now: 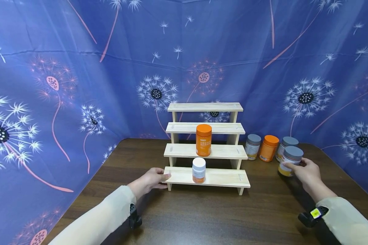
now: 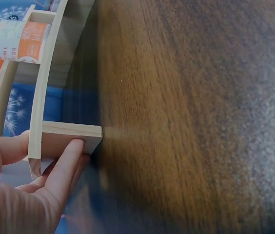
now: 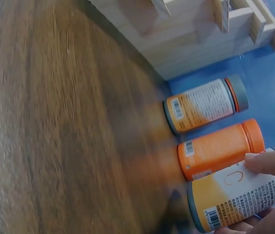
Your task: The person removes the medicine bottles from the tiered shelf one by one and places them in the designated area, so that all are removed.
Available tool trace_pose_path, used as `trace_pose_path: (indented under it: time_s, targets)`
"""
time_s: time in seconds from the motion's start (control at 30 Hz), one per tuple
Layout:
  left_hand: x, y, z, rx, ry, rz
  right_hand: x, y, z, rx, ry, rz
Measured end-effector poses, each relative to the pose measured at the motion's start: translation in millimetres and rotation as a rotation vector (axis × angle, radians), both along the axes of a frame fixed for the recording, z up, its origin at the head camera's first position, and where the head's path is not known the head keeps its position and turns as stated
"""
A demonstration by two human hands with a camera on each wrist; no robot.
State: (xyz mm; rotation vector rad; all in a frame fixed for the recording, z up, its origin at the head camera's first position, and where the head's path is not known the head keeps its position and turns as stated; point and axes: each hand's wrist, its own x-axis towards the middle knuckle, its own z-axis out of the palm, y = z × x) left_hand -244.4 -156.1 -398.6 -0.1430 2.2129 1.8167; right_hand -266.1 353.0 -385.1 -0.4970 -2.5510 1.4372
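Pale sleeves [image 1: 92, 217] [image 1: 351, 221], hands [image 1: 151, 178] [image 1: 308, 174] gripping, L rack [image 1: 222, 175], R grey-lid btl [image 1: 290, 158], 3 btls [image 1: 253, 147] [image 1: 268, 149] [image 1: 289, 141] behind.

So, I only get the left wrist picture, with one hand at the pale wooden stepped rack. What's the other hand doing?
Observer: The right hand holds a cylindrical, grey-lidded, white-and-yellow plastic bottle, off to the right of the rack.
Visitor: Oh! Is that bottle alone over there?
Observer: No, the head view shows three more close by: an orange cylindrical plastic bottle between two other grey-lidded bottles.
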Motion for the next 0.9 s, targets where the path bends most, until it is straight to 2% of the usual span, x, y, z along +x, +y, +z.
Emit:
trace_pose_path:
  time_s: [0.17, 0.33, 0.63, 0.67, 0.8, 0.9]
  targets:
    - [-0.1, 0.2, -1.0, -0.002, 0.007, -0.004, -2.4, 6, -2.5, 0.002, -0.014, -0.053]
    - [0.5, 0.6, -0.9, -0.008, 0.005, 0.002, -4.0, 13, -3.9, -0.035, -0.017, -0.061]
    - [1.2, 0.4, -1.3, -0.002, 0.008, -0.01, -14.9, 28, -17.6, -0.071, -0.023, -0.144]
    - [1.1, 0.3, -1.6, -0.001, 0.007, -0.011, -14.8, 29, -18.1, -0.096, -0.018, -0.138]
    - [1.0, 0.0, -2.4, -0.003, 0.006, -0.007, -13.4, 26, -17.4, -0.08, -0.015, -0.158]
    - [1.4, -0.2, -2.1, -0.002, 0.011, -0.006, -11.5, 24, -13.7, -0.086, -0.019, -0.143]
